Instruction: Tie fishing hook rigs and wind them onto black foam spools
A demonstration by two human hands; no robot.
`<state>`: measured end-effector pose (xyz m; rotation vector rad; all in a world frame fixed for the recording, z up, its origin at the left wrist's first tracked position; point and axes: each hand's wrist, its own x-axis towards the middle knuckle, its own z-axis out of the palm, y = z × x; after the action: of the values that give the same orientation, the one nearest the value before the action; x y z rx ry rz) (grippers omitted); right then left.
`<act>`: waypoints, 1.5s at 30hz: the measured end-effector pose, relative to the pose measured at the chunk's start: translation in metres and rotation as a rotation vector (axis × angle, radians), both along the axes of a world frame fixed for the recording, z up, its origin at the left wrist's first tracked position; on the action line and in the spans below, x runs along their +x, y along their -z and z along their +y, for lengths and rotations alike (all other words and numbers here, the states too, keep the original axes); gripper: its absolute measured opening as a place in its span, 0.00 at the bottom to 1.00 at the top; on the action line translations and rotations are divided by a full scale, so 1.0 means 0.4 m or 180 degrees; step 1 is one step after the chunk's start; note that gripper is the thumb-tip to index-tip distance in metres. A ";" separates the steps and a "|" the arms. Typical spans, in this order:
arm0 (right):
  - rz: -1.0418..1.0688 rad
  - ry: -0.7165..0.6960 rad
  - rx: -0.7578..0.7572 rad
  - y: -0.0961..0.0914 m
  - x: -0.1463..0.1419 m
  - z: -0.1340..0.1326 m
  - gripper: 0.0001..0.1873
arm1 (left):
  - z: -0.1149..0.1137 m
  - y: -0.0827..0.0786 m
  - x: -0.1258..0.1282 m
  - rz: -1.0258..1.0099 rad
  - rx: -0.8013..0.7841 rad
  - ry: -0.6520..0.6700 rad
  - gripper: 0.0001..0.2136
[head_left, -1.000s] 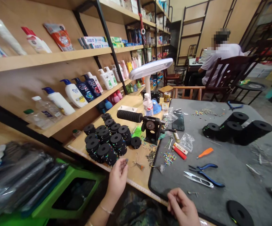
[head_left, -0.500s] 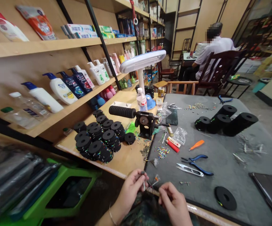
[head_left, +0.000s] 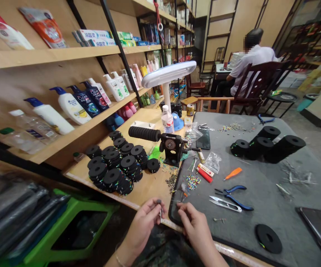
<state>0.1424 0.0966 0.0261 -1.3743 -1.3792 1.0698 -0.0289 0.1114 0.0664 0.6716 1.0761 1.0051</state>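
Note:
My left hand (head_left: 145, 222) is closed in a pinch over the front edge of the table. Between its thumb and fingers is a small thin whitish piece with a dark grey end (head_left: 159, 202); its kind is too small to tell. To the right, my right hand (head_left: 195, 222) has its thumb and forefinger drawn together at the grey mat's (head_left: 260, 196) near-left corner. What they hold, if anything, cannot be made out. A small clear-and-orange item (head_left: 185, 194) lies just beyond those fingertips. Colourful beads (head_left: 193, 181) are heaped farther back.
Blue-handled pliers (head_left: 235, 194), thread snips (head_left: 225, 204) and an orange-handled tool (head_left: 232, 173) lie on the mat. Black foam spools (head_left: 113, 176) are stacked at left, more (head_left: 268, 146) at right. A hand-crank winder (head_left: 171, 146) and lamp (head_left: 167, 74) stand behind. A person (head_left: 253, 63) sits beyond.
My left hand has moved slightly left and the hands are farther apart. My right hand has moved up and left onto the mat's corner. The small orange item now lies farther from me.

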 end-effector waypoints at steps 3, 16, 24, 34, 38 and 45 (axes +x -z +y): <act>0.0070 -0.0084 0.0036 -0.011 0.003 0.021 0.10 | -0.012 -0.020 -0.010 0.0086 0.0056 0.0042 0.11; 0.0913 0.0296 -0.0844 -0.015 0.042 -0.122 0.22 | -0.097 0.055 0.119 -0.0587 -0.0772 0.0656 0.14; 0.1502 0.0433 -0.1297 0.002 0.023 -0.141 0.28 | -0.115 0.094 0.143 -0.0282 -0.0634 0.0917 0.16; 0.1541 0.0452 -0.1308 0.020 0.025 -0.139 0.28 | -0.118 0.125 0.141 -0.0279 -0.0353 0.1132 0.16; 0.1523 0.0481 -0.1304 0.018 0.020 -0.138 0.29 | -0.119 0.129 0.146 -0.0510 -0.0485 0.1037 0.17; 0.1586 0.0556 -0.1322 0.021 0.016 -0.140 0.29 | -0.121 0.114 0.159 -0.0756 -0.0695 0.0770 0.20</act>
<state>0.1486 0.0407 0.0178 -1.3569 -0.6863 1.5088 0.0346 0.0630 0.0206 0.4775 0.8579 0.7257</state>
